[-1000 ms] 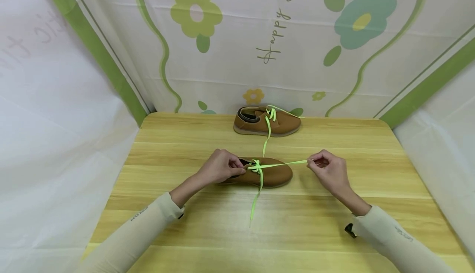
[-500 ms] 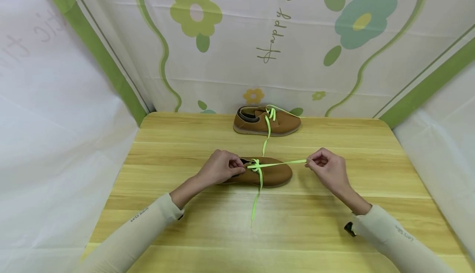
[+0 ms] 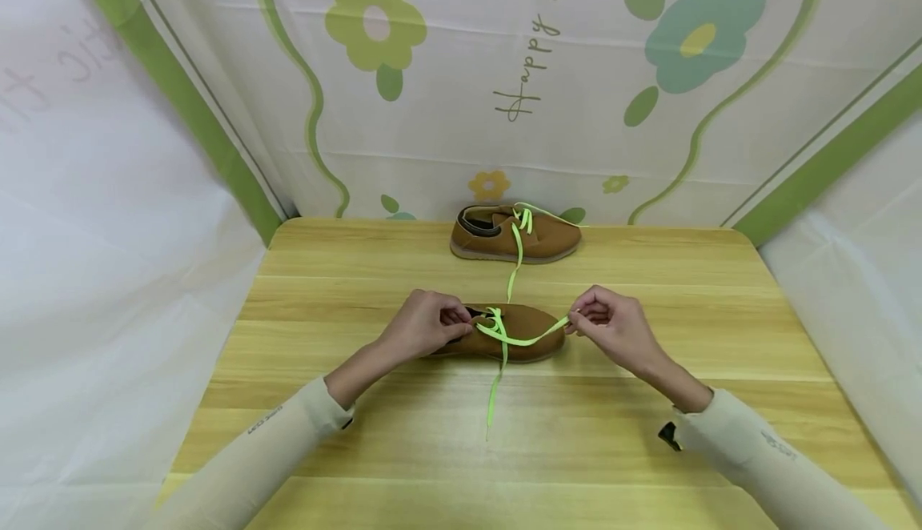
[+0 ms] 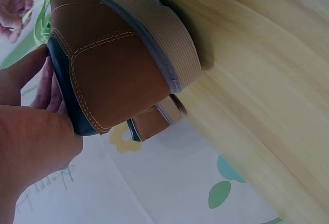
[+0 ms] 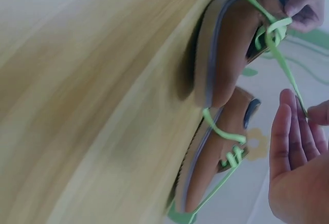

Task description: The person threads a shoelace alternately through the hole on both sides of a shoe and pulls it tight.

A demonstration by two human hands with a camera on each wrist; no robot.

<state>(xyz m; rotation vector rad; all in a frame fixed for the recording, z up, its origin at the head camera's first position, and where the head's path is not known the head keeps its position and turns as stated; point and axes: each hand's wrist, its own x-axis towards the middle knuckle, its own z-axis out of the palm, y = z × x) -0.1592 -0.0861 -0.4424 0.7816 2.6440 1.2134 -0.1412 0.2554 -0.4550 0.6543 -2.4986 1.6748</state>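
Note:
A brown shoe (image 3: 529, 330) with a neon green shoelace (image 3: 529, 343) stands on the wooden table, toe to the right. My left hand (image 3: 426, 323) is at its ankle opening and pinches the tongue between thumb and fingers, right beside the lace; the exact grip is partly hidden. In the left wrist view this hand (image 4: 38, 126) lies along the dark collar. Beyond the toe, my right hand (image 3: 614, 328) pinches one lace end between thumb and forefinger, and the lace sags over the shoe. Its other end hangs down the near side onto the table.
A second brown shoe (image 3: 555, 242) with green laces stands at the table's back edge, one lace trailing forward. Behind it rises a white curtain (image 3: 446, 74) printed with flowers. White sheets with green borders flank the wooden table (image 3: 612, 450).
My right hand has moved left toward the toe, and the lace it pinches has gone from taut to slack, sagging in a curve. The left hand has stayed in place.

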